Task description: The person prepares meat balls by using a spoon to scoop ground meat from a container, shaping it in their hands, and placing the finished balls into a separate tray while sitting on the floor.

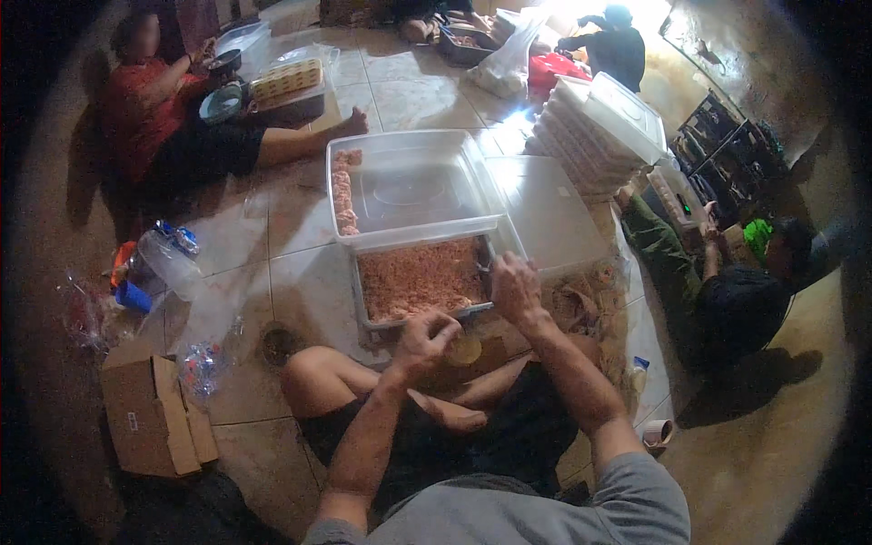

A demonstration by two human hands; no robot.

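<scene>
In front of my crossed legs lies a rectangular tray (pixel 421 279) filled with reddish-brown crumbly food, with paler pieces along its near edge. My left hand (pixel 428 340) is at the tray's near rim, thumb and fingers curled towards each other; whether anything is between them is unclear. My right hand (pixel 518 289) is by the tray's right end, knuckles up, its fingertips partly hidden. Just beyond the tray stands a clear plastic box (pixel 415 228). Along the box's left wall runs a row of crumb-coated food pieces (pixel 343 197).
Right of the box lies a flat translucent lid (pixel 545 204), with stacked plastic boxes (pixel 579 129) behind it. People sit at left (pixel 150 102), right (pixel 736 300) and back (pixel 613 48). A cardboard box (pixel 146 415), a blue cup (pixel 133 297) and plastic wrappers (pixel 202 368) lie at left.
</scene>
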